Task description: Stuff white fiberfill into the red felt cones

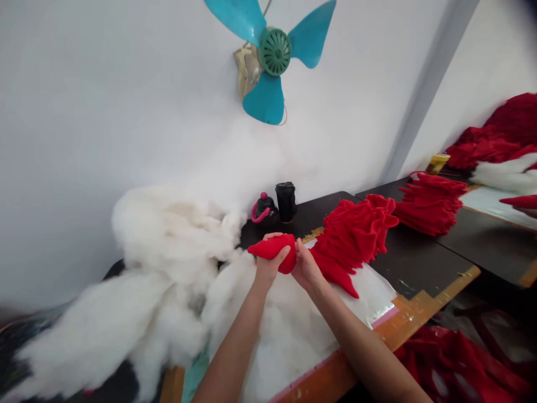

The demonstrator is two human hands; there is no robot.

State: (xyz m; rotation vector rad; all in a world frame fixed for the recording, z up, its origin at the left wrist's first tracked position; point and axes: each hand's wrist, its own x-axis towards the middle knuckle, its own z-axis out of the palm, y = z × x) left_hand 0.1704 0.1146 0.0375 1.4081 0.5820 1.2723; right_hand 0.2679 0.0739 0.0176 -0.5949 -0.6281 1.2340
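A dark flat-topped work table [413, 268] along a white painted wall [104, 112], its front edge patched with orange-yellow tape [415, 313]. High on the wall, a teal three-blade electric fan [272, 56] with a round green grille. Further right, a grey vertical strip [428, 84] on the wall, and beyond it a second dark table [490, 246] beside a heap of deep red fabric [495, 134] and a tuft of white stuffing [503, 173]. Near the far edge of the first table, a black flask with a pink loop handle [264, 211] just beside a black cylindrical tumbler [286, 201]. Across the left side and spilling past the table, a billowing mass of white fibre fill [168, 240]; to the right of it, a long pile of red felt cones [352, 235], then a second red stack [432, 204]. More red cloth [461, 364] below the table edge at lower right.

Held just above the fill, between both bare hands – one plump red felt cone [272, 252], tip pointing left. Left hand [271, 266] closed around its underside; right hand [306, 268] gripping the wide end, fingers pressed into the cloth. At the right edge of the view, a co-worker's hand [526, 211] under another red cone [518, 201].

On a small yellow container [437, 163] near the second table, no lettering legible – too small and blurred.
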